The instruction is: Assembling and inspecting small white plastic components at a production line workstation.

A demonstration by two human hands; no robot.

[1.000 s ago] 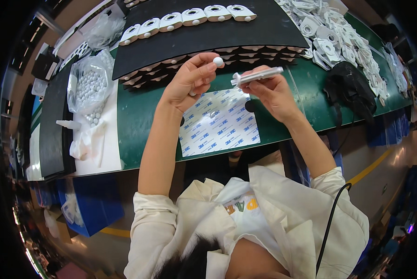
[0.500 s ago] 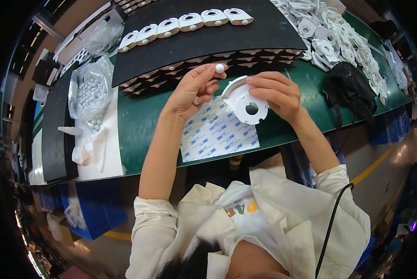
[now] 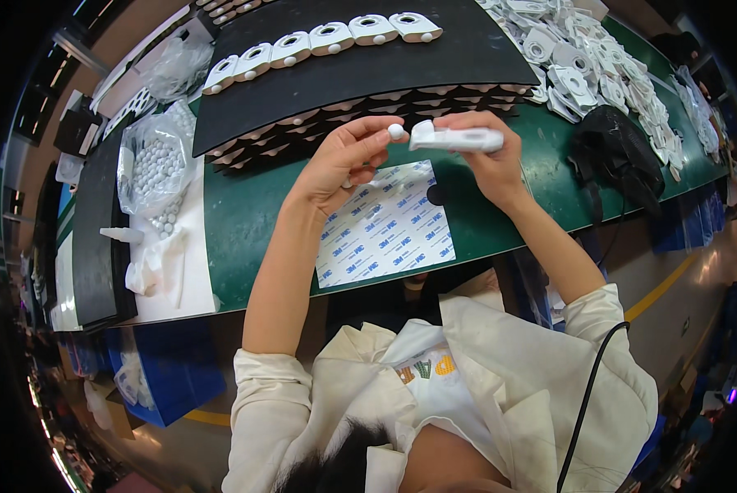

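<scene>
Between the thumb and forefinger of my left hand (image 3: 335, 164) is a small white ball (image 3: 396, 131). A second white piece shows partly against the curled fingers of that hand. My right hand (image 3: 498, 164) grips a white plastic housing (image 3: 454, 140), turned edge-on. The housing's left end is just beside the ball, with a narrow gap between them. Below both hands, a white sheet with blue print (image 3: 385, 234) lies on the green table (image 3: 245, 214); a dark round spot shows at its right edge.
Beyond my hands, a black board (image 3: 303, 86) tops a stack of boards and white parts, with a row of housings (image 3: 330, 39) on it. A bag of white balls (image 3: 156, 168) lies left. Far right are piled housings (image 3: 582, 66) and a black bag (image 3: 619, 156).
My right hand has tipped the housing from face-up to edge-on and raised it level with the ball. My left hand has shifted slightly, bringing the ball close to the housing's end.
</scene>
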